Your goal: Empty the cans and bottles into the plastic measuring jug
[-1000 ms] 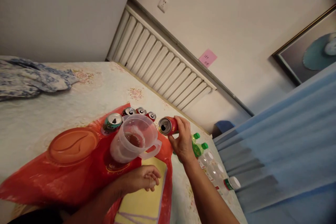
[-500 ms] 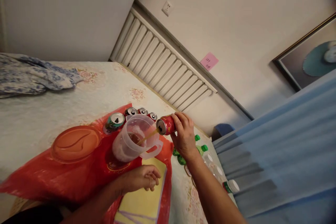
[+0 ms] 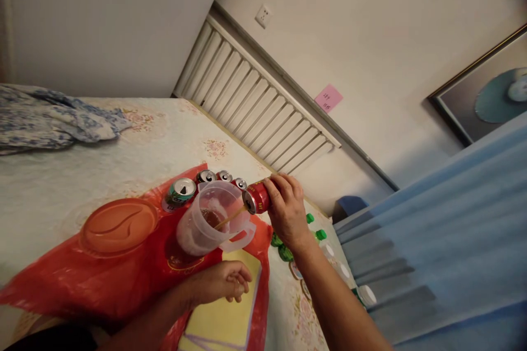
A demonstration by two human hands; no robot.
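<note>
My right hand (image 3: 286,208) is wrapped round a red can (image 3: 256,197), tipped on its side above a clear plastic pitcher (image 3: 206,219). A thin brownish stream runs from the can's mouth into the pitcher, where liquid and foam show. The pitcher stands on a red plastic sheet (image 3: 111,279), its handle toward the right. Empty-handed, my left hand (image 3: 226,281) hovers over a yellow cloth (image 3: 224,315) in front of the pitcher, its fingers loosely curled and apart. Behind the pitcher are a green can (image 3: 181,192) and several opened cans (image 3: 224,176).
An orange round lid (image 3: 119,225) lies left of the pitcher. Bottles with green caps (image 3: 320,235) and white caps (image 3: 366,295) stand beyond my right forearm. Patterned fabric (image 3: 57,120) lies at the far left. A radiator (image 3: 255,98) and blue curtain (image 3: 453,230) border the table.
The red can in my right hand has shifted slightly left and is tipped further, with a thinner stream. My left hand has hardly moved.
</note>
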